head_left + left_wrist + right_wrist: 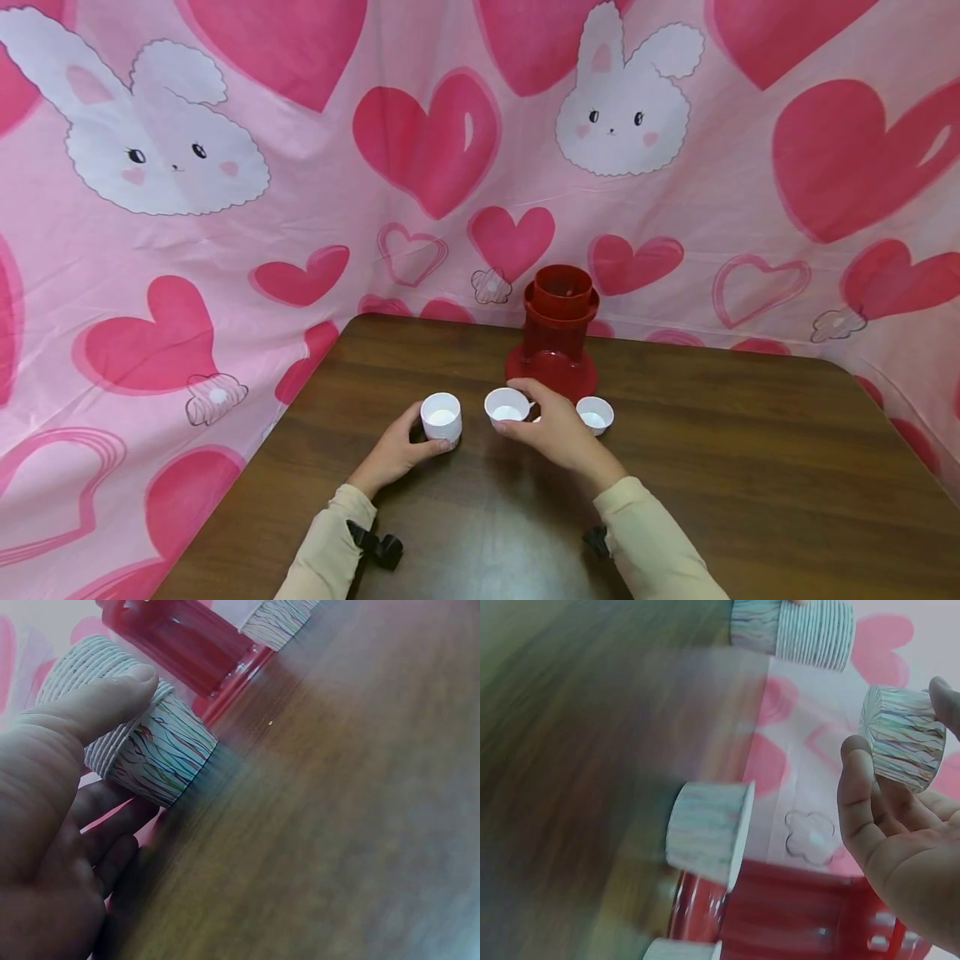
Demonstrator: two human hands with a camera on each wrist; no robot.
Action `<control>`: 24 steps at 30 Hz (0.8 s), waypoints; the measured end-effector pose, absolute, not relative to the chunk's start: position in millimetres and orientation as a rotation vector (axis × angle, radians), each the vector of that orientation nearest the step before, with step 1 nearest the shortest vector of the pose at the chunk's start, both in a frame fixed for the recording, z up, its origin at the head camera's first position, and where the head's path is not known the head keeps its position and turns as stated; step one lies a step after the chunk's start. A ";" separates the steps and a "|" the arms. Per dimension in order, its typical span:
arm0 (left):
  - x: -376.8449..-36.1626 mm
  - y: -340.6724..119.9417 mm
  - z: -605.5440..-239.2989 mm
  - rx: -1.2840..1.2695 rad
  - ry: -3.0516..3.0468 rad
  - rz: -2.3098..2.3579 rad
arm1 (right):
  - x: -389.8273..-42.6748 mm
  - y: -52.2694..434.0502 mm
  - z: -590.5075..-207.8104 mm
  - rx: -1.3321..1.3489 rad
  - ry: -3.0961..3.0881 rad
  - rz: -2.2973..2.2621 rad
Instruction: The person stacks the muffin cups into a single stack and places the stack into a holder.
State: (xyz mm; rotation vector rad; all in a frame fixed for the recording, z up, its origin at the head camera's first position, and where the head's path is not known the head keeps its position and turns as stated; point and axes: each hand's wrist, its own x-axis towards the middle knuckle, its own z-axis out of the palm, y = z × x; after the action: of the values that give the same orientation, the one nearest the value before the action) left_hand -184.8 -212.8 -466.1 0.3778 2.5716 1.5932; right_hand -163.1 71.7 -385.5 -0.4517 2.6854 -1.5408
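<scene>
My left hand (405, 448) grips a stack of paper baking cups (161, 742) patterned with thin coloured wavy lines. Its thumb lies across the stacked rims in the left wrist view, and the other fingers are partly hidden behind. To the right, my right hand (558, 425) pinches a single paper baking cup (906, 739) between thumb and fingers, its mouth up and above the tabletop. Just beyond the right hand another baking cup (595, 414) stands upright. The right wrist view shows one more baking cup (682, 951), cut off at the lower edge.
A red plastic cylinder (558, 325) with a wide round base stands behind the hands on the brown wooden table (750, 442). A pink cloth (420, 250) with hearts and rabbits hangs along the back and left sides of the table.
</scene>
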 end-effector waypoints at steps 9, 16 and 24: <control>-184.4 -212.0 -463.6 0.376 2.557 1.606 | -178.5 37.4 -376.9 -0.503 2.634 -1.583; -186.2 -214.3 -466.6 0.383 2.542 1.612 | -186.2 17.6 -380.1 -0.546 2.609 -1.592; -186.9 -214.7 -467.7 0.405 2.554 1.602 | -190.1 6.0 -386.3 -0.557 2.607 -1.558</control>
State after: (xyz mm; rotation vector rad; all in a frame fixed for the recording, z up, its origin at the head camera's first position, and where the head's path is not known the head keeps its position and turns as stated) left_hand -186.9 -214.7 -467.7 0.4047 2.5538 1.6017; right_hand -190.1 6.0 -386.3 -0.5565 2.6072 -1.5579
